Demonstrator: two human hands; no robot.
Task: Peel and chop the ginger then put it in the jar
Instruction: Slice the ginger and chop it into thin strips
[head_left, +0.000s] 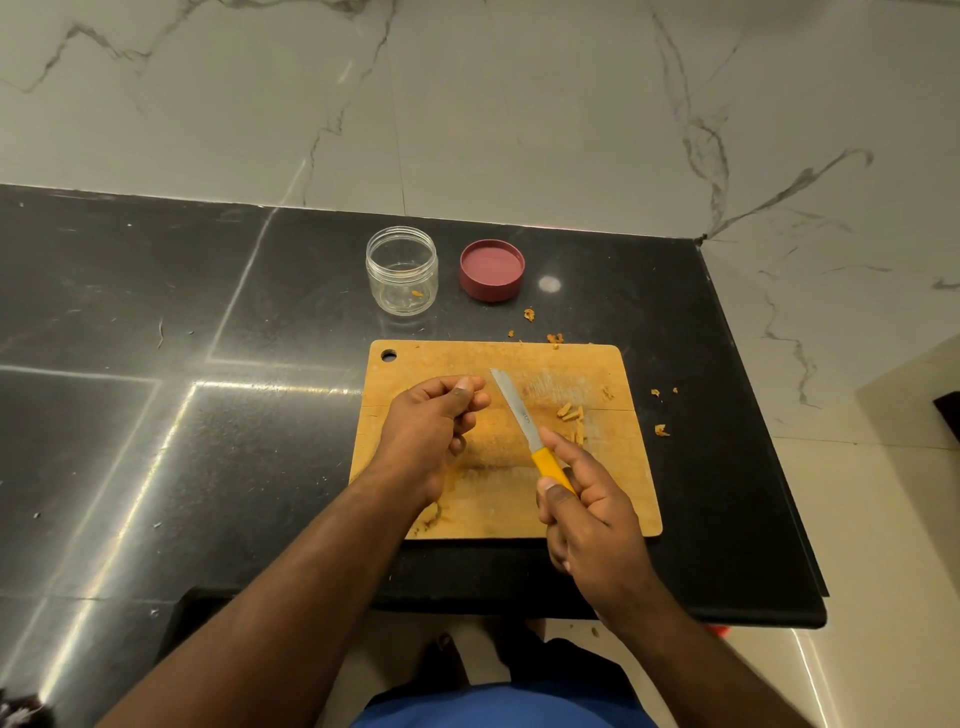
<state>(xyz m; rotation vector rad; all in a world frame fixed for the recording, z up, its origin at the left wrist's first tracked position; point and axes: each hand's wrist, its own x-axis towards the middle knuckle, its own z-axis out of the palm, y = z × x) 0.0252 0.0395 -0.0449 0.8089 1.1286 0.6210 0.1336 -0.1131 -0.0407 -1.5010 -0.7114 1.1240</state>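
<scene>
Head view: right hand (587, 499) grips the yellow-handled knife (524, 421) over the cutting board (613, 499); left hand (431, 421) is curled, contents unclear. Chopped ginger (571, 415) lies on the board; open jar (401, 270) stands behind on the surface (156, 364).

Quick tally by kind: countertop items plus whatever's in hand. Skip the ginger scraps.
Jar: 1, clear, open, nearly empty
Lid: 1, maroon, lying beside the jar
Cutting board: 1, wooden
Knife: 1, yellow handle, held in the right hand
Total: 4
The left hand is curled over the board; whether it holds anything is unclear.
</scene>
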